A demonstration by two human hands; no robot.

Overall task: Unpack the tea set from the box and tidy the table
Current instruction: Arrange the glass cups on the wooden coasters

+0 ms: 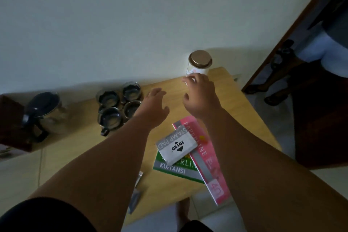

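Several dark-rimmed glass teacups (118,106) stand grouped on the wooden table (244,118), left of centre. A glass teapot (47,113) with a dark lid and handle stands further left, beside a dark brown box (11,122). A white jar with a brown lid (200,62) stands at the table's far edge by the wall. My right hand (200,98) is just in front of the jar, fingers curled near its base, holding nothing I can see. My left hand (155,106) hovers open over the table between the cups and the jar.
A grey stamp pad packet (176,146) lies on a green receipt book (175,168) and a long pink booklet (207,158) that overhangs the near edge. A small grey item (136,197) lies under my left forearm. A dark wooden door (293,30) stands to the right.
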